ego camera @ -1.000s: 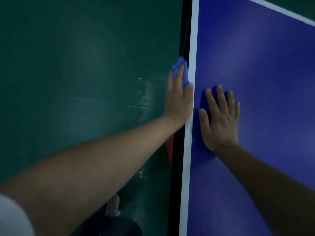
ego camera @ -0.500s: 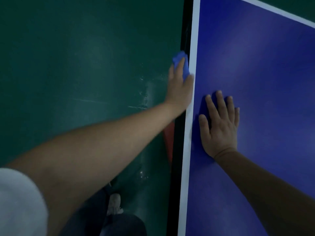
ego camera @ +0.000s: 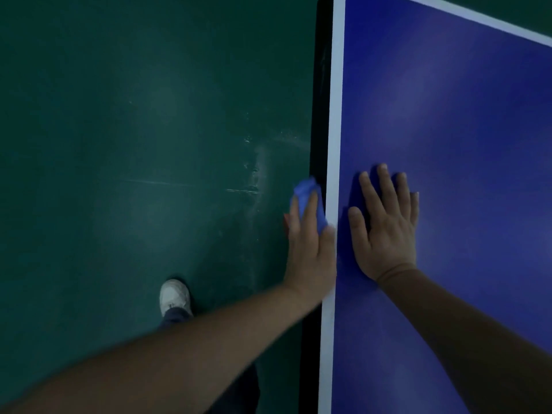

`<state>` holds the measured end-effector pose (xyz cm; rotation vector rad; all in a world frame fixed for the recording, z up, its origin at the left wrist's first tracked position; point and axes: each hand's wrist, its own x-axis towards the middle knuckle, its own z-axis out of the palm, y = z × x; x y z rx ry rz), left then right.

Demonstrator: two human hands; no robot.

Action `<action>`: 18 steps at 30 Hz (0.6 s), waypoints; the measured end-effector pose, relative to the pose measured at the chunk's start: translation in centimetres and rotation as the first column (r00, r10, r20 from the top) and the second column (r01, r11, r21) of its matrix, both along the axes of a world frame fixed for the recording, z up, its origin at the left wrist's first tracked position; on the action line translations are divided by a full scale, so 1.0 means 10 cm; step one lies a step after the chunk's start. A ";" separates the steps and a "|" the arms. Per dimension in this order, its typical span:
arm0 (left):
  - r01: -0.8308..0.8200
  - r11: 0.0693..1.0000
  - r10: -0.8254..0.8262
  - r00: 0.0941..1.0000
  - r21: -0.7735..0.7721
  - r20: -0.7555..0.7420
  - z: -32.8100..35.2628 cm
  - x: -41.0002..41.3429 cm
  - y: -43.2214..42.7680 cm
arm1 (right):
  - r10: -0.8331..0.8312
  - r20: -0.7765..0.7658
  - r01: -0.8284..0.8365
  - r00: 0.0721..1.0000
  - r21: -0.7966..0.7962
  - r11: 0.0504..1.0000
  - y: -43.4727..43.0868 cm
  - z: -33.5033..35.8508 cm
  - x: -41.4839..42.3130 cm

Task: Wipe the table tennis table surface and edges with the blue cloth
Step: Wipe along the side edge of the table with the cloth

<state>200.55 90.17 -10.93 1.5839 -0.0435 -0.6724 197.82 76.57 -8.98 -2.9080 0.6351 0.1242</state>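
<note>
Floor (ego camera: 119,144): dark green, matte, dim light. Pale scuffs and a thin scratch on it near the table. One white shoe (ego camera: 174,295) on it at lower left, toe pointing away from me.

Left hand (ego camera: 309,258): fingers nearly straight and close together, laid over the cloth (ego camera: 307,192), pressing it to the black side edge (ego camera: 319,85) of the table (ego camera: 463,115). My thumb lies at the white line (ego camera: 336,115). The cloth is blue and bunched; it shows past my fingertips and between forefinger and thumb. Outline slightly blurred.

The white line runs along the table's near border; another crosses the top right corner. Table top: deep blue, soft sheen.

Right hand (ego camera: 385,237): flat on the blue top just beside the line, palm down, fingers spread and straight, holding nothing
</note>
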 end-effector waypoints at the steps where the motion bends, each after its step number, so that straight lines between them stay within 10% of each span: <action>1: 0.021 0.999 -0.021 1.000 0.029 0.012 -0.02 0.25 -0.10 | 0.001 -0.002 -0.001 1.000 -0.001 1.000 0.00 0.00 0.00; 7: -0.040 0.999 0.039 0.999 -0.030 -0.029 0.03 1.47 -0.64 | -0.009 -0.021 0.009 1.000 -0.009 1.000 0.01 0.01 0.00; 18: 0.120 0.992 -0.122 0.991 0.039 0.049 0.01 0.31 -0.02 | -0.038 -0.045 0.039 0.998 0.031 0.999 0.00 0.10 0.12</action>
